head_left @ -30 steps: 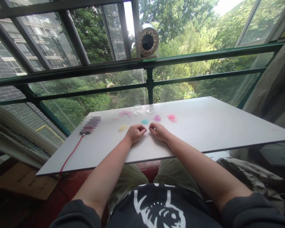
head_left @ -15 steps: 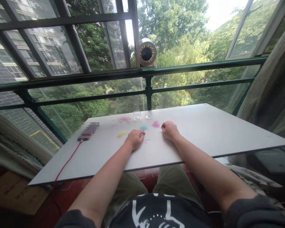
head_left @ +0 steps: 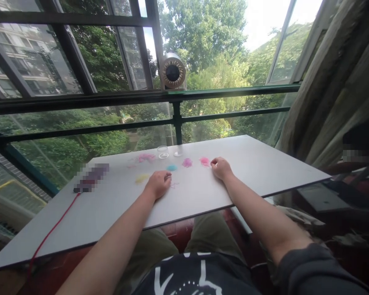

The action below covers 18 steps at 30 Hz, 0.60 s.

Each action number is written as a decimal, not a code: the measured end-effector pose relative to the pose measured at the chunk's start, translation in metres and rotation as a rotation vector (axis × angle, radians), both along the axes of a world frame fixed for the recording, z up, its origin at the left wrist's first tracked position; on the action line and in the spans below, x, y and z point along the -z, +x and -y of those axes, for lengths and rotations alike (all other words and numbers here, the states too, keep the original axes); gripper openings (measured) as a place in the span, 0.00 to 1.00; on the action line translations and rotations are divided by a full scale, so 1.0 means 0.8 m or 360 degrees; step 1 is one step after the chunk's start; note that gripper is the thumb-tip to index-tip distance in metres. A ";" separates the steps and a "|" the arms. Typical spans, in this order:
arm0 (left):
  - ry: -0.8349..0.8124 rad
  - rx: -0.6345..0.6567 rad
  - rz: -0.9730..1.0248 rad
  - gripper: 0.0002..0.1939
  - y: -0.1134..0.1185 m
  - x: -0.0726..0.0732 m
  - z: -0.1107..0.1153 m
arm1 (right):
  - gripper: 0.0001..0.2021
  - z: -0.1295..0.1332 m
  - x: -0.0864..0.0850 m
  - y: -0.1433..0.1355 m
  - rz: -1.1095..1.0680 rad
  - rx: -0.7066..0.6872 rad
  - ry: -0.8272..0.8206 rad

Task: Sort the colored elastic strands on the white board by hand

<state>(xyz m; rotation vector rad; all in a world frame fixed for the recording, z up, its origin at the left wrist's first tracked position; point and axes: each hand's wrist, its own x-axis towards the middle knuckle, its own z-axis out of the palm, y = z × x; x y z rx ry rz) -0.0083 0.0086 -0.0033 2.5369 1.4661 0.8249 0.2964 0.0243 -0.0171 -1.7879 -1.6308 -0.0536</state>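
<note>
My left hand (head_left: 159, 183) rests on the white table (head_left: 258, 168), its fingers closed on something I cannot make out. Just behind it lies a teal pile (head_left: 171, 168), and a few pale pink pieces (head_left: 174, 185) lie at its right. My right hand (head_left: 220, 168) is pinched beside a bright pink pile (head_left: 204, 161); what its fingers hold, if anything, is too small to tell. Between the hands, farther back, sits a purple pile (head_left: 187, 162). Left of my left hand is a yellow pile (head_left: 142, 178), with a larger pink pile (head_left: 145, 157) behind it.
Two clear round containers (head_left: 162, 152) (head_left: 178, 152) stand near the back edge. A blurred-out device (head_left: 92, 177) with a red cable (head_left: 57, 224) lies at the left. A round fan-like object (head_left: 173, 73) sits on the green railing (head_left: 221, 95) behind the table.
The view has turned to the right, so the table sits farther left. My right hand has moved right, off the bright pink pile, which now shows fully.
</note>
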 end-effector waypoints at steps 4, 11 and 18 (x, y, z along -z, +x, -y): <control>0.0009 0.0102 0.0068 0.12 -0.001 -0.001 0.002 | 0.07 0.003 -0.003 -0.004 0.0072 -0.0018 -0.0058; -0.0207 0.0053 0.0152 0.13 -0.002 -0.007 0.007 | 0.08 0.004 -0.005 -0.006 0.0034 -0.0031 -0.0102; -0.0280 0.0023 0.0148 0.14 -0.002 -0.009 0.009 | 0.14 0.003 -0.004 0.007 -0.0652 -0.0087 0.0118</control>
